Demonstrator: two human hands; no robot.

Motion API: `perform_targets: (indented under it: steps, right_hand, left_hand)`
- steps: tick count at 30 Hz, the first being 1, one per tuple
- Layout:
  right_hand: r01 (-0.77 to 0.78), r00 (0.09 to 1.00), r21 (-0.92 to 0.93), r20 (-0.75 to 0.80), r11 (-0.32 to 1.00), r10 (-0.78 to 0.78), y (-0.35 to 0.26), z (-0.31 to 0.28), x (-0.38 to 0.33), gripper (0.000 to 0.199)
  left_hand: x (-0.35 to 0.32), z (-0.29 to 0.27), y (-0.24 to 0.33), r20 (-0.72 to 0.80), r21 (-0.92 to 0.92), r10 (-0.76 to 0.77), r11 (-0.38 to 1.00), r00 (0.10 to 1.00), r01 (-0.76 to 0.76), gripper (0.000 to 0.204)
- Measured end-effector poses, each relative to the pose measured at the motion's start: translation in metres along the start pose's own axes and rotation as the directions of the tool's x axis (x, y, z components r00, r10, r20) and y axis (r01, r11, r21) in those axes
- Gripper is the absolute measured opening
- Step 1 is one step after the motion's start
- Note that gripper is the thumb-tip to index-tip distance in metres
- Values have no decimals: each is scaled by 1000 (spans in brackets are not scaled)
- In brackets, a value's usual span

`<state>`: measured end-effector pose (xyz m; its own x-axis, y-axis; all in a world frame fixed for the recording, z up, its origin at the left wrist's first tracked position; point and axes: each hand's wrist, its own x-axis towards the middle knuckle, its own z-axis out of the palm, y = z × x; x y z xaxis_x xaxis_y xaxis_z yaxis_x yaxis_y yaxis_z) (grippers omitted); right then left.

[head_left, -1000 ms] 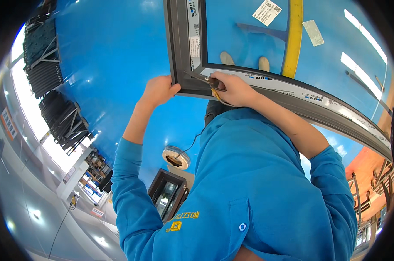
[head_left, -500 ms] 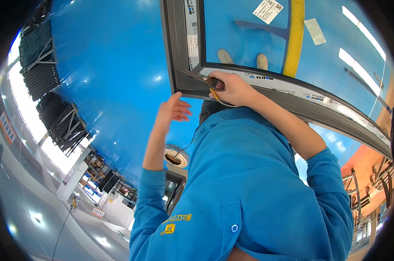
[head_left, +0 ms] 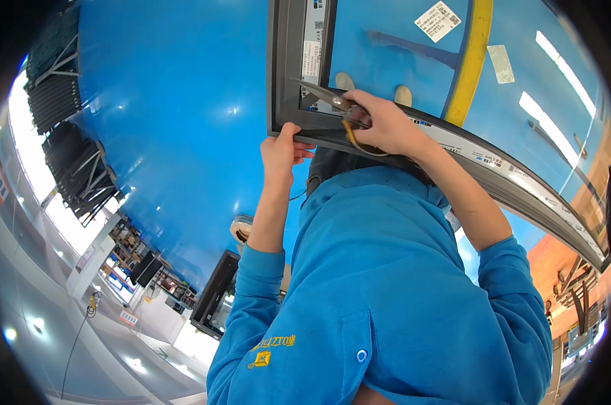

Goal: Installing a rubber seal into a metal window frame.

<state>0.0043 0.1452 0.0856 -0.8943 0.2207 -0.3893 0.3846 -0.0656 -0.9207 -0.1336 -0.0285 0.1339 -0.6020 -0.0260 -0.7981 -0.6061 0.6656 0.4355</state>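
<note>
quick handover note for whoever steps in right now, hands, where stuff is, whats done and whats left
Right hand: closed in a grip on metal scissors with yellow handles, blades pointing into the inner corner of the dark grey window frame.
Left hand: fingers pressed on that frame's lower edge at the same corner, holding nothing else.
The frame lies on a blue surface with white stickers along its profile.
Done: scissors are placed at the corner. Whether any cut is made cannot be told.
Left: probably the trimming at this corner.
</note>
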Motion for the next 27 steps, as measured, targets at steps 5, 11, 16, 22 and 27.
perform_targets:
  steps: [5,11,16,22,27]
  right_hand:
    - [67,995,-10,-67,998,-67,6,-7,-8,38]
    - [129,992,36,-21,991,-128,17,-7,-5,37]
    - [132,991,-59,5,990,-132,14,-7,-2,38]
    - [158,987,-228,22,961,-157,9,3,-11,41]
    - [152,986,-205,-31,967,-162,8,16,-12,42]
  left_hand:
    - [-1,5,-1,-40,-34,15,999,999,-16,38]
    - [-4,6,-1,-29,-69,32,997,999,-34,37]
    - [-2,4,-6,-8,-71,49,996,999,-49,37]
    - [-3,-2,-4,55,-56,55,997,997,-51,38]
    - [1,-1,-5,31,-26,53,998,998,-52,37]
